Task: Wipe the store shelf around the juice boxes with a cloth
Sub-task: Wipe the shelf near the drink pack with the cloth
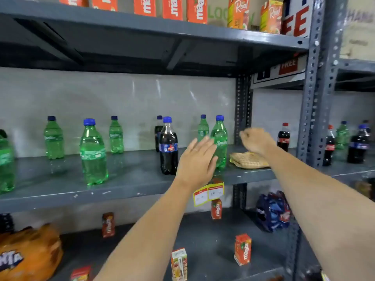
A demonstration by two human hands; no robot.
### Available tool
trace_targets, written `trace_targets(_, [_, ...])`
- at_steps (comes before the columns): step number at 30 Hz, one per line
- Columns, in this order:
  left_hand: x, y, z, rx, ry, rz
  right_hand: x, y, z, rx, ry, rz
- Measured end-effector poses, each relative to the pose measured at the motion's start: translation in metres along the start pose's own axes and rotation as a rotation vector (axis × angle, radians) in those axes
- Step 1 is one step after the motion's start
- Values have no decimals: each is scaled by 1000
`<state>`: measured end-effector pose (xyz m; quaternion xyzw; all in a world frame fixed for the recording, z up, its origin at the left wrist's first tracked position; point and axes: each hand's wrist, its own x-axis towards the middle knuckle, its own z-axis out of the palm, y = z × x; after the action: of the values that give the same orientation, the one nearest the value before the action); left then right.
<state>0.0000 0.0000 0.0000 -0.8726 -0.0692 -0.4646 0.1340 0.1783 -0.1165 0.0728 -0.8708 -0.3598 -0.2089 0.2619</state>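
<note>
A folded tan cloth (249, 160) lies on the grey middle shelf (129, 179), right of a green Sprite bottle (220, 141). My right hand (256, 140) hovers just above the cloth, fingers loosely curled, holding nothing. My left hand (195, 161) is raised with fingers spread flat beside the Sprite bottle and a dark cola bottle (168, 147); whether it touches them is unclear. Small red juice boxes (242, 249) stand scattered on the lower shelf (207, 240), one white-topped box (179, 264) near the front.
Several green and dark bottles stand along the middle shelf. Red and orange juice cartons (238, 13) line the top shelf. A perforated steel upright (316, 94) stands at the right. An orange Fanta pack (28, 252) and a blue packet (273, 211) sit on the lower shelf.
</note>
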Motion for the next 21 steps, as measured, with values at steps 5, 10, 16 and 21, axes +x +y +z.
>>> trace_targets(5, [-19, -5, 17, 32, -178, -64, -24, 31, 22, -187, -537, -13])
trace_targets(10, [-17, -12, 21, 120, -134, 33, -50, 43, 13, -173, -529, -223])
trace_targets(16, [-20, -17, 29, 140, 22, 43, -82, 71, 3, -132, -223, -306])
trace_targets(21, [-23, -9, 24, -59, 29, -69, -159, 69, 15, 229, -61, -276])
